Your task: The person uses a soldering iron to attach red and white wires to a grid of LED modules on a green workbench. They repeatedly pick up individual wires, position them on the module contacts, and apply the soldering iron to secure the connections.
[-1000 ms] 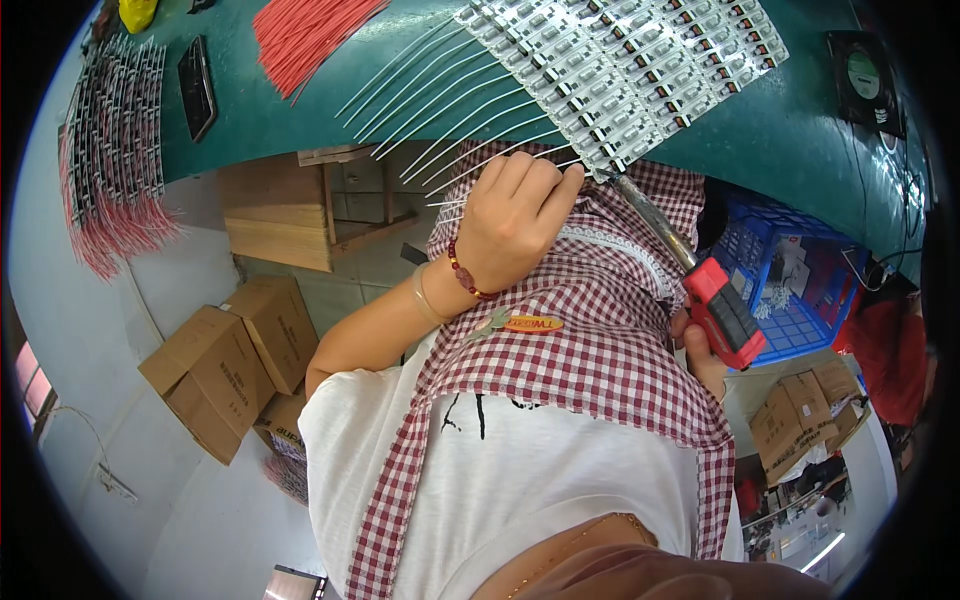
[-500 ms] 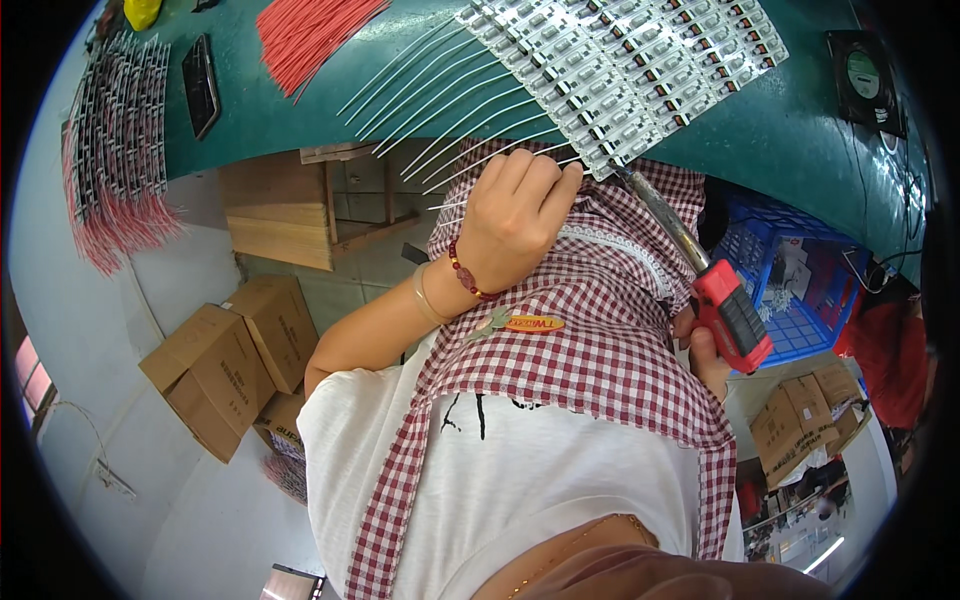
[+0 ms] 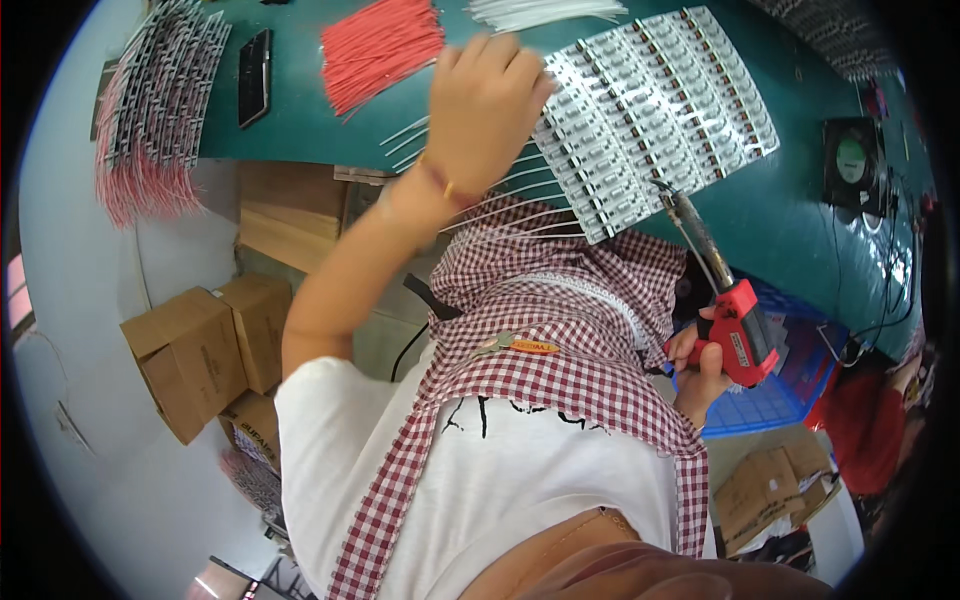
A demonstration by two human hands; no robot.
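A panel of small white circuit boards lies on the green table's near side, its corner over my lap. Thin white wires fan out from its left edge toward my apron. My left hand, slightly blurred, is at the panel's upper left edge with its fingers curled in; whatever they hold is hidden. Low on the right, my right hand grips a red and black soldering gun. The gun points up and left, with its tip over the panel's lower right part.
Red wires and white wires lie in bundles behind the panel. Wired board strips and a phone are at the left. A black square device sits right. A blue basket and cardboard boxes stand below.
My left hand has moved from the panel's near corner up along its left edge. The soldering gun's tip now reaches over the panel. The view has shifted, showing more of the table.
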